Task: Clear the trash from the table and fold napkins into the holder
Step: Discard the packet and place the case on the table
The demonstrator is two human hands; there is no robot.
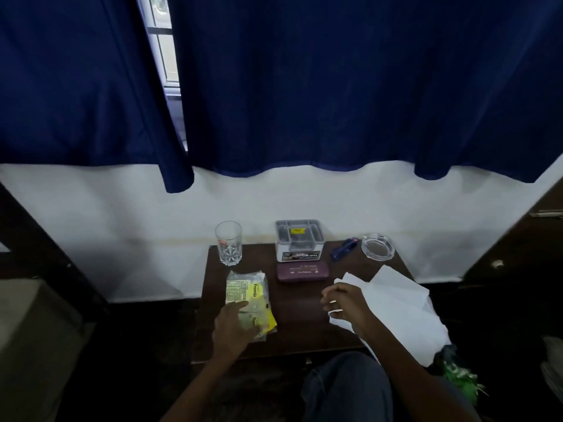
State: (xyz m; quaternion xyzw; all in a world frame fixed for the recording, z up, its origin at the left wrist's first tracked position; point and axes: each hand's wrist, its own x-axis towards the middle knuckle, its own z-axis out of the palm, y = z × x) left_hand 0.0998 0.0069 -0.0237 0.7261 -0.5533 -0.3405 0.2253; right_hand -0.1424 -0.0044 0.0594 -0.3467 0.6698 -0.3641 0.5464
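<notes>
On the small dark wooden table (298, 327), yellow and clear plastic wrappers (248, 295) lie at the front left. My left hand (233, 325) rests flat on their near end, fingers spread. White paper napkins (402, 303) spill over the table's right edge. My right hand (345, 304) pinches the napkins' left edge between curled fingers. A grey compartmented holder (298, 240) stands at the back middle of the table.
A clear drinking glass (229, 242) stands at the back left. A maroon case (303, 271) lies in front of the holder. A blue lighter (342, 248) and a glass ashtray (377, 246) sit at the back right. Green rubbish (460, 376) lies low on the right.
</notes>
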